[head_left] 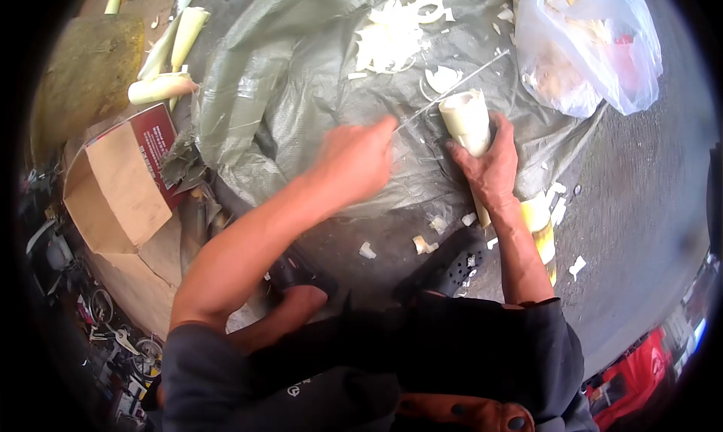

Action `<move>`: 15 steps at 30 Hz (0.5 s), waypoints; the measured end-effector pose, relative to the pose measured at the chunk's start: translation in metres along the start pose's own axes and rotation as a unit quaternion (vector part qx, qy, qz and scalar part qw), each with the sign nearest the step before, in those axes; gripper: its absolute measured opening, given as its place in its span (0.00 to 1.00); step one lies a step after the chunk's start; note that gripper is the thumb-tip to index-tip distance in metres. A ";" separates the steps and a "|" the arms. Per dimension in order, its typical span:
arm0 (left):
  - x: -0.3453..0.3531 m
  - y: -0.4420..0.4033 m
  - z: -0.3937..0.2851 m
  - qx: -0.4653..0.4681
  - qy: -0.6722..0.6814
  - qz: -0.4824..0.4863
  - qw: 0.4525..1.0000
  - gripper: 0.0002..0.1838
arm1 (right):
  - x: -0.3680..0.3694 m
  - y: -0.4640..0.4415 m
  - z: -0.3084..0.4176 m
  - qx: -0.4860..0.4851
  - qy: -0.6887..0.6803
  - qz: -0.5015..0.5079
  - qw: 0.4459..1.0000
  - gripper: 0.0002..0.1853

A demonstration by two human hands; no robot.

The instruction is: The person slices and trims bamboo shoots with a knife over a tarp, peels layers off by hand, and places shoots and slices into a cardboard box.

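My left hand [354, 161] is closed around the handle end of a knife, blurred a little by motion. The knife's thin blade [459, 85] slants up and right, close to the cut top of a pale peeled bamboo shoot [465, 123]. My right hand [493, 161] wraps around that shoot and holds it roughly upright, its pale cut end facing up. Beyond the blade, white cut slices and rings [392, 37] lie in a pile on a grey-green plastic sheet [301, 78]. A curved white piece [443, 79] rests near the blade.
A clear plastic bag [591, 48] with contents stands at the upper right. Several pale-green shoots [188, 37] lie at the upper left, above an open cardboard box [124, 191]. Yellowish pieces [538, 221] lie beside my right forearm. White scraps surround my dark clogs [452, 259].
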State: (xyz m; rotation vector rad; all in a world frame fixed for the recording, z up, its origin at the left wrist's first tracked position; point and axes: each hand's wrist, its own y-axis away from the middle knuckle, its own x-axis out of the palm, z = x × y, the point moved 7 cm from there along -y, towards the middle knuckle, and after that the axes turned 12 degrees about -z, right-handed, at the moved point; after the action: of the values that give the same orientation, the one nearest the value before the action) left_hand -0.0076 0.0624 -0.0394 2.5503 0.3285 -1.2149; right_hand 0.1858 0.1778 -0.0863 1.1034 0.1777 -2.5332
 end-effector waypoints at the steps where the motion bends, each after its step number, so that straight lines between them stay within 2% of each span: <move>1: -0.009 0.012 -0.003 -0.003 -0.010 0.019 1.000 0.09 | -0.001 0.001 0.000 0.044 -0.021 0.026 0.998 0.46; 4: -0.025 0.047 -0.002 0.001 -0.024 0.051 0.998 0.09 | 0.000 0.004 0.007 0.049 0.066 0.059 0.995 0.47; 7: -0.034 0.069 0.003 -0.001 -0.030 0.064 0.998 0.08 | 0.005 0.010 0.013 -0.058 0.108 -0.025 0.992 0.48; 15: -0.007 0.060 0.003 0.001 -0.017 0.072 0.997 0.08 | 0.009 0.005 0.004 -0.035 0.084 -0.016 0.996 0.44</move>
State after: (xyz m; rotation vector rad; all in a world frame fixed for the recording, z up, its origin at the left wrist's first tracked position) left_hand 0.0057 0.0055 -0.0259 2.5043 0.1334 -1.2036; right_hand 0.1796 0.1692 -0.0903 1.2948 0.3282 -2.4417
